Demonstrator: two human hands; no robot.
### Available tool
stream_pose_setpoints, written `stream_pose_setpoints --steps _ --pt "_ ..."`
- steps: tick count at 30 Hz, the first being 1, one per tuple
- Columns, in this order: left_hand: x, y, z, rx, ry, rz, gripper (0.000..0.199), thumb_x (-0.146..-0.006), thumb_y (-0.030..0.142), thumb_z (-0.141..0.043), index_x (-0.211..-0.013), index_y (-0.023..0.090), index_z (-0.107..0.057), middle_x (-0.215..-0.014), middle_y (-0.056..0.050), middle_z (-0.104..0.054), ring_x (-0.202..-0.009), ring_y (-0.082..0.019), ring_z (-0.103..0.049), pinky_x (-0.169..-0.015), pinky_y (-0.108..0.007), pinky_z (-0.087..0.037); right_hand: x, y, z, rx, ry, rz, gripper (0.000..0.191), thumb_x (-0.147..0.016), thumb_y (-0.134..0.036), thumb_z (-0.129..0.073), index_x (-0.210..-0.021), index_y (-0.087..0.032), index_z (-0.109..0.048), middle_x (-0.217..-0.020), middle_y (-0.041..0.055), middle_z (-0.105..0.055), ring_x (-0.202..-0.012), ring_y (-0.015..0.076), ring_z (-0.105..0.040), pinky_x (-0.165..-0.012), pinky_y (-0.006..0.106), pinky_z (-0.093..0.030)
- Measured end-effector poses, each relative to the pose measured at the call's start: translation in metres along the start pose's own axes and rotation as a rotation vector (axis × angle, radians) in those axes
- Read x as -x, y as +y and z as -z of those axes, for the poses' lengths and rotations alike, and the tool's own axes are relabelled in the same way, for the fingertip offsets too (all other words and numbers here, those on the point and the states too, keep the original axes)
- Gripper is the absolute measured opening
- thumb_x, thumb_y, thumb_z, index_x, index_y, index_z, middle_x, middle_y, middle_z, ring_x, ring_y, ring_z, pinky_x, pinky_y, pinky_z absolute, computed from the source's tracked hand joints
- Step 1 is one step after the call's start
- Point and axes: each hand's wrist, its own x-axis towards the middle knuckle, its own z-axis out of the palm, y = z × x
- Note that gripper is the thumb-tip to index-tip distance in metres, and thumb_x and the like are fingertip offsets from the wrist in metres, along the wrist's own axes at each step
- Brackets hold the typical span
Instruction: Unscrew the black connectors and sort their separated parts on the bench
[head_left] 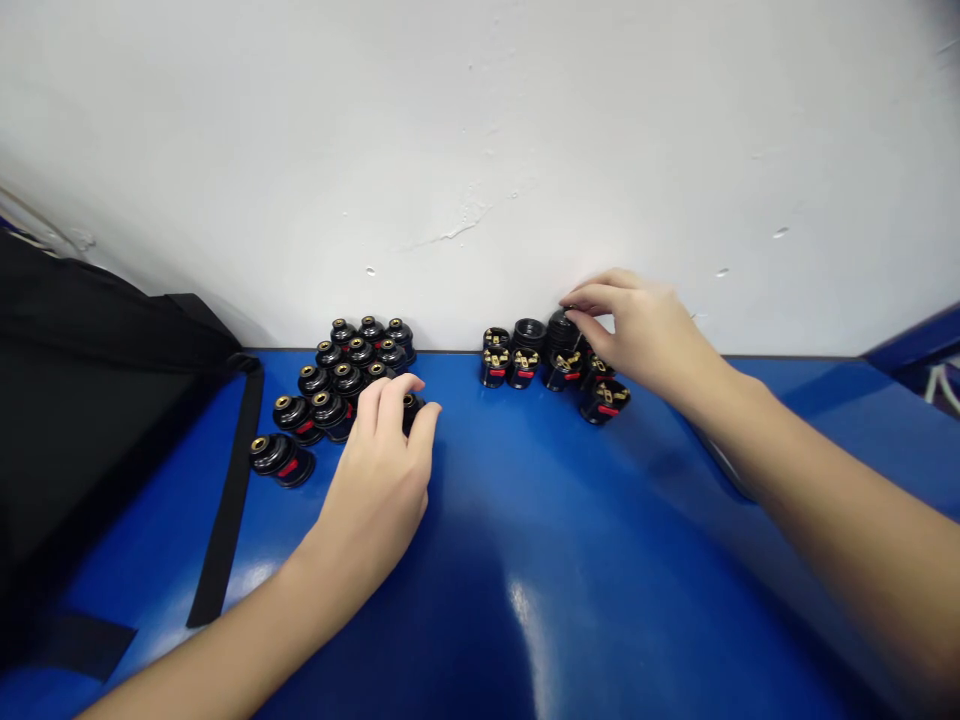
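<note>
Several black lamp holders with domed caps, brass-ringed tops and red switches stand in rows at the left, one of them a lamp holder (282, 460) at the near corner. My left hand (382, 465) curls its thumb and fingers around another lamp holder (412, 408) at the right edge of these rows, partly hidden by the fingers. By the wall, my right hand (634, 325) pinches the top of a black domed cap (561, 330). Below it sit open socket bodies with brass contacts and red switches, including a near socket body (604, 402). My right hand hides some pieces behind it.
A white wall (480, 150) rises along the back of the blue tabletop (465, 580). Black fabric (97, 400) with a hanging strap (229, 500) covers the left side. A flat, thin-edged object (724, 465) lies partly under my right forearm.
</note>
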Motion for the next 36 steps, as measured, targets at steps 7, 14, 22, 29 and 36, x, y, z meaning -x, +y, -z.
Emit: stream_pose_setpoints --steps 7,14,22,29,36 --pt "0.0 -0.002 -0.003 0.049 0.006 -0.008 0.052 -0.083 -0.012 -0.046 -0.127 0.009 -0.064 -0.135 -0.024 -0.053 -0.131 -0.039 -0.052 -0.106 -0.061 -0.056 -0.002 -0.002 -0.002 0.014 -0.013 0.027 0.024 -0.098 -0.025 -0.058 -0.105 -0.024 -0.081 -0.112 0.0119 -0.077 -0.102 0.0317 -0.074 -0.091 0.055 -0.063" --pt "0.0 -0.001 -0.005 0.056 0.035 -0.01 0.051 -0.085 -0.011 -0.045 -0.127 0.011 -0.063 -0.134 -0.023 -0.055 -0.13 -0.039 -0.055 -0.103 -0.061 -0.058 0.001 -0.006 0.001 0.05 0.031 0.01 0.022 -0.098 -0.03 -0.061 -0.109 -0.022 -0.078 -0.115 0.013 -0.074 -0.093 0.0284 -0.074 -0.091 0.052 -0.063" --pt "0.001 -0.006 -0.01 0.128 0.006 0.011 0.042 -0.093 -0.007 -0.05 -0.129 0.008 -0.066 -0.142 -0.026 -0.056 -0.134 -0.038 -0.057 -0.107 -0.057 -0.058 0.02 -0.051 0.014 -0.123 0.068 -0.116 0.015 -0.098 -0.029 -0.063 -0.103 -0.021 -0.075 -0.101 0.0108 -0.076 -0.08 0.0257 -0.075 -0.08 0.047 -0.065" --pt "-0.003 0.002 -0.01 0.421 0.085 0.126 0.026 -0.102 0.011 -0.061 -0.124 0.021 -0.071 -0.129 -0.012 -0.069 -0.12 -0.025 -0.069 -0.106 -0.043 -0.06 0.071 -0.099 -0.004 -0.57 -0.407 -0.276 0.025 -0.095 -0.031 -0.069 -0.119 -0.023 -0.068 -0.122 0.0117 -0.078 -0.098 0.0255 -0.08 -0.086 0.046 -0.07" --pt "-0.003 0.014 -0.021 0.947 -0.067 0.384 0.015 -0.1 0.03 -0.069 -0.114 0.024 -0.07 -0.113 -0.005 -0.076 -0.102 -0.02 -0.076 -0.087 -0.032 -0.065 0.098 -0.106 -0.022 -0.867 -0.368 -0.336 0.032 -0.099 -0.036 -0.069 -0.128 -0.025 -0.061 -0.117 0.0091 -0.078 -0.097 0.021 -0.079 -0.093 0.043 -0.068"
